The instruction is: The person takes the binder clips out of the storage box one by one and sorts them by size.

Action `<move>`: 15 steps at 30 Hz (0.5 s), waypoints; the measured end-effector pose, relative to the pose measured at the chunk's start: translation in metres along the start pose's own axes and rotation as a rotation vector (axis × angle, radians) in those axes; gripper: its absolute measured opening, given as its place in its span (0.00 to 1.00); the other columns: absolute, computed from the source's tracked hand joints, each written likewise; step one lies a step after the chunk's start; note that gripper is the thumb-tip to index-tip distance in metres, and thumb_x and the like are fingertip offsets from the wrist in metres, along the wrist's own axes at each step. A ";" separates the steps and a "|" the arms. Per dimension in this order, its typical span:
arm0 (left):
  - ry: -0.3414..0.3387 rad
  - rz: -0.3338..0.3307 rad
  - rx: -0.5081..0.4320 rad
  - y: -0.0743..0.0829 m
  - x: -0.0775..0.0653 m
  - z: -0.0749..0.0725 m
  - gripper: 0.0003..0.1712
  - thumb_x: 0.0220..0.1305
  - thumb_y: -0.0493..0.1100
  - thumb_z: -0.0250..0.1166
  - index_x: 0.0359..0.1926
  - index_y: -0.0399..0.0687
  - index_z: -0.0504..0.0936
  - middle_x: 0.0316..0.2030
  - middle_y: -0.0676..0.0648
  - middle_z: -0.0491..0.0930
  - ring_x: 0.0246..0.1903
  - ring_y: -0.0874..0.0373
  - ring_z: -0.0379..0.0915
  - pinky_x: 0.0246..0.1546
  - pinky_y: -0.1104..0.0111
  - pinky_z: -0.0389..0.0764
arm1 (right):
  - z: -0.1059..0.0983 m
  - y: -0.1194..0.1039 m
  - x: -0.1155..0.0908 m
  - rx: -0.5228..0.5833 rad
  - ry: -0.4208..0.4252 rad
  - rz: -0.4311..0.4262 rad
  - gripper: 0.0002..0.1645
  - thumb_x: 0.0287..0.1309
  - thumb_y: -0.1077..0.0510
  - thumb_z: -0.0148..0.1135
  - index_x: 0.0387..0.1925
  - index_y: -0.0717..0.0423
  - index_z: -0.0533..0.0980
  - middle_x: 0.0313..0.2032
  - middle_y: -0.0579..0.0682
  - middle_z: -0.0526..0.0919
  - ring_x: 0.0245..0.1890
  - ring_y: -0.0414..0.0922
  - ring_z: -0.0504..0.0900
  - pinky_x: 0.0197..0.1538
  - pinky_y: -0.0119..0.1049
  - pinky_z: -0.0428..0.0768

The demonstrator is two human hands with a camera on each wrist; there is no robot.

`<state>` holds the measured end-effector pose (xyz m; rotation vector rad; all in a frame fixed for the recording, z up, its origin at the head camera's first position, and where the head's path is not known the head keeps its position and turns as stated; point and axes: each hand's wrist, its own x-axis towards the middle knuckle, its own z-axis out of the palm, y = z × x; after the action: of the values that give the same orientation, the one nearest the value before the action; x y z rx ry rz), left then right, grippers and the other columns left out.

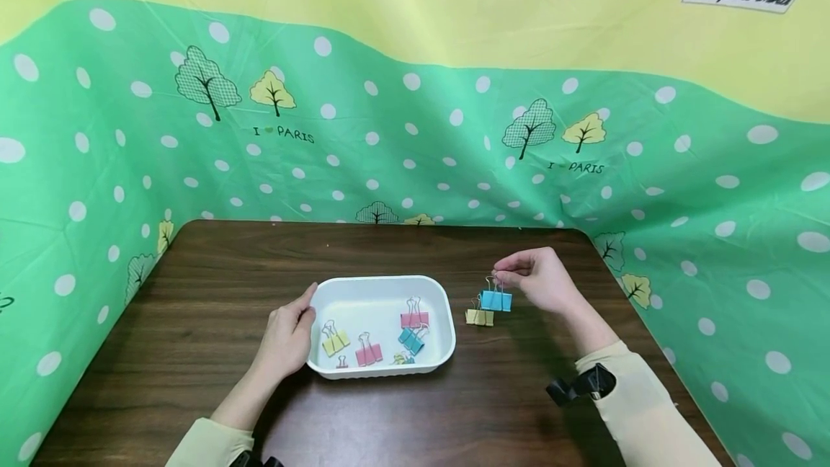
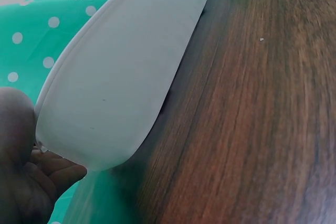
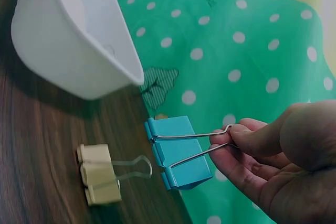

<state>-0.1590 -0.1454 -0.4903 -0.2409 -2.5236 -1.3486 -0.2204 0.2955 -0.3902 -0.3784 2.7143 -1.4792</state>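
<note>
My right hand pinches the wire handle of a blue binder clip, which hangs above the table. In the right wrist view, thumb and fingertips grip the end of the blue clip's wire. Just left of it a yellow binder clip stands on the table. My left hand grips the left side of a white plastic tray, thumb at the rim and fingers against the outer wall in the left wrist view. Inside the tray lie pink clips, a yellow clip, a blue clip and smaller ones.
The dark wooden table carries the tray near its middle. Green and yellow patterned cloth hangs along the back and both sides. A black strap is worn on the right wrist.
</note>
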 end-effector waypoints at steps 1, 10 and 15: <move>0.000 0.000 0.000 0.000 0.000 0.000 0.26 0.75 0.29 0.55 0.71 0.30 0.74 0.60 0.29 0.79 0.62 0.42 0.76 0.64 0.44 0.74 | -0.002 0.002 -0.001 -0.002 0.003 0.008 0.08 0.66 0.71 0.69 0.45 0.72 0.86 0.38 0.62 0.90 0.38 0.55 0.91 0.41 0.40 0.89; -0.002 0.009 -0.009 -0.001 0.001 0.001 0.26 0.75 0.29 0.55 0.71 0.30 0.74 0.62 0.30 0.78 0.62 0.42 0.75 0.64 0.45 0.74 | -0.011 0.022 -0.005 0.005 -0.016 0.055 0.07 0.67 0.74 0.65 0.44 0.76 0.84 0.38 0.64 0.90 0.37 0.54 0.91 0.42 0.43 0.89; 0.005 0.010 -0.002 -0.002 0.000 0.001 0.26 0.75 0.29 0.55 0.71 0.29 0.74 0.62 0.31 0.78 0.62 0.42 0.75 0.64 0.45 0.74 | -0.014 0.033 -0.006 0.027 -0.046 0.077 0.07 0.67 0.75 0.64 0.44 0.77 0.83 0.39 0.67 0.89 0.38 0.57 0.90 0.43 0.47 0.89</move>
<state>-0.1600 -0.1457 -0.4922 -0.2507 -2.5136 -1.3468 -0.2234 0.3257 -0.4109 -0.3001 2.6385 -1.4676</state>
